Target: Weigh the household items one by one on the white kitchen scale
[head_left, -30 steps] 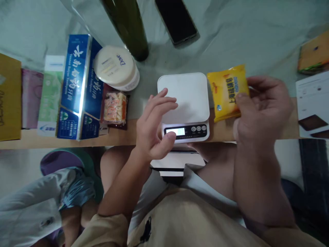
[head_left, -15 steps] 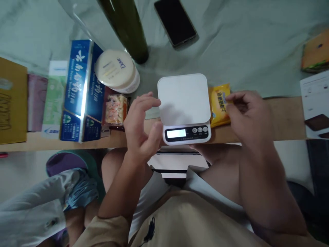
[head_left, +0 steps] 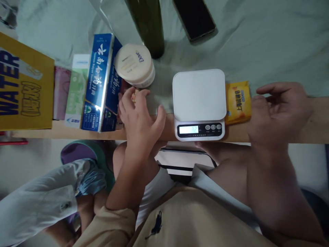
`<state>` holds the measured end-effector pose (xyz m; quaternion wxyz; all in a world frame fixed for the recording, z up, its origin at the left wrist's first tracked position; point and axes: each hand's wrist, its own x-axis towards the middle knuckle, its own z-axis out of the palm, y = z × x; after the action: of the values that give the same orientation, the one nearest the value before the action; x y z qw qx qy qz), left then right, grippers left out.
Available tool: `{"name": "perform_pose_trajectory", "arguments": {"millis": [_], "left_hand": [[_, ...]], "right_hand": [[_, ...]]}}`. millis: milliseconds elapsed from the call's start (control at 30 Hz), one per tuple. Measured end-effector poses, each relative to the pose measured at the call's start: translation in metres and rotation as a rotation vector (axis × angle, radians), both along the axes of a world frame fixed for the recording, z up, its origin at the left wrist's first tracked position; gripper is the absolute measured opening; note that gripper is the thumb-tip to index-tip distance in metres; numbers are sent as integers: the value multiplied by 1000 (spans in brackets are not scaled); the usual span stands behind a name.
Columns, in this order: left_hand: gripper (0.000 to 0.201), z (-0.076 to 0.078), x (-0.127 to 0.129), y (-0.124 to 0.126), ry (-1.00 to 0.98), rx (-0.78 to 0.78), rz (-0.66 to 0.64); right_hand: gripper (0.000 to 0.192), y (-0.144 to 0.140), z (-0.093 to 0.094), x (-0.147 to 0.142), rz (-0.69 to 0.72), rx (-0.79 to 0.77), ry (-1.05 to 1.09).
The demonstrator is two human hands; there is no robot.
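My left hand (head_left: 140, 118) hovers over a small wrapped snack (head_left: 134, 97), covering most of it; the fingers curl loosely and the thumb stands apart. Whether the fingertips touch the snack I cannot tell. To the right of it, a white kitchen scale (head_left: 199, 96) has a bare pan and a lit display. A yellow soap packet (head_left: 238, 102) with Chinese print lies against the scale's right side. My right hand (head_left: 280, 111) is just right of the packet, holding nothing, with its thumb and forefinger apart.
Left of my left hand stand a cream Dove tub (head_left: 135, 64), blue toothpaste boxes (head_left: 99, 82), a green-and-white pack (head_left: 77, 91), a pink pack (head_left: 61, 92) and a yellow carton (head_left: 25, 85). Behind are a dark green bottle (head_left: 151, 27) and a phone (head_left: 195, 19). Another person's leg (head_left: 43, 202) is at lower left.
My left hand has moved left, from the scale's edge to over the snack. My right hand has drawn away from the soap packet. The view has shifted left.
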<state>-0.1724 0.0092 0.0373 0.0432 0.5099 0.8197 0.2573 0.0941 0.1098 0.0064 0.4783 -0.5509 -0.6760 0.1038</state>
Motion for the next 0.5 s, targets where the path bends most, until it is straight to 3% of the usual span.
{"name": "perform_pose_trajectory", "arguments": {"millis": [100,200,367,500], "left_hand": [[57,1,-2,2,12,-82,71],[58,-5,-7,5,17,-127,105],[58,-20,-15,6,4,1,15],[55,-15,-18,2,-46,103,-39]], "right_hand": [[15,-1,-1,-2,36,43,18],[16,-1,-3,-4,67,28,2],[17,-1,-6,-5,76,11,8],[18,-3,-6,-6,89,-10,9]]}}
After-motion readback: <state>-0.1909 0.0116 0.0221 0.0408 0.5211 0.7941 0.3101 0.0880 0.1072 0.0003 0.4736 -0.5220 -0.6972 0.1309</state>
